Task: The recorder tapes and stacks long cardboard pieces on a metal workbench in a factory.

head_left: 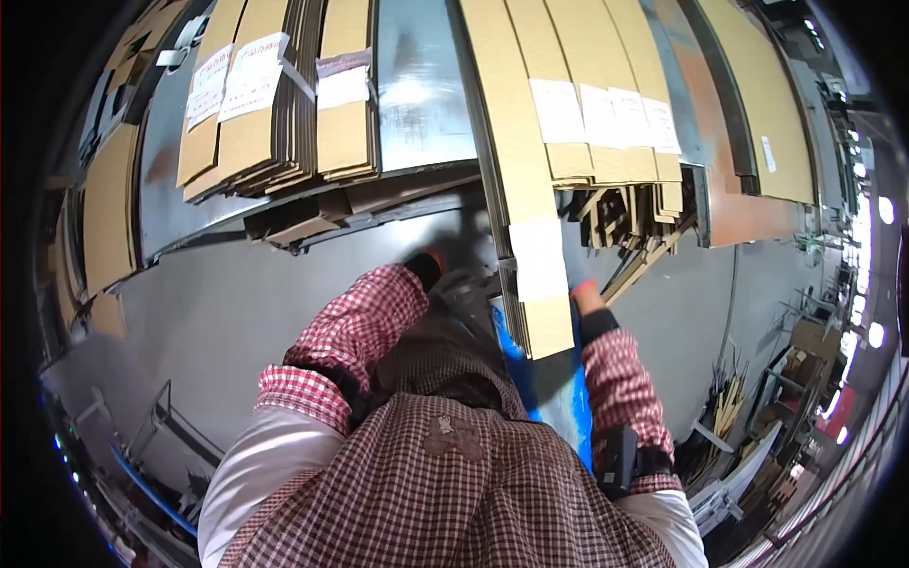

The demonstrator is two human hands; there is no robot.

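Metal table (423, 99) bears labelled cardboard stacks (251, 133). One long cardboard bundle (524, 180) overhangs its edge toward me: label on, not flush with its neighbours, so I'd call it partway. Left hand (437, 260) near, right hand (588, 297) just beside; can't tell either grip.

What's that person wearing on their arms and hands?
Red-and-white checked sleeve covers with black cuffs, and white sleeves higher up. A black box sits on a dark band near the right elbow. Something orange shows at the left hand and right hand, too blurry to name.
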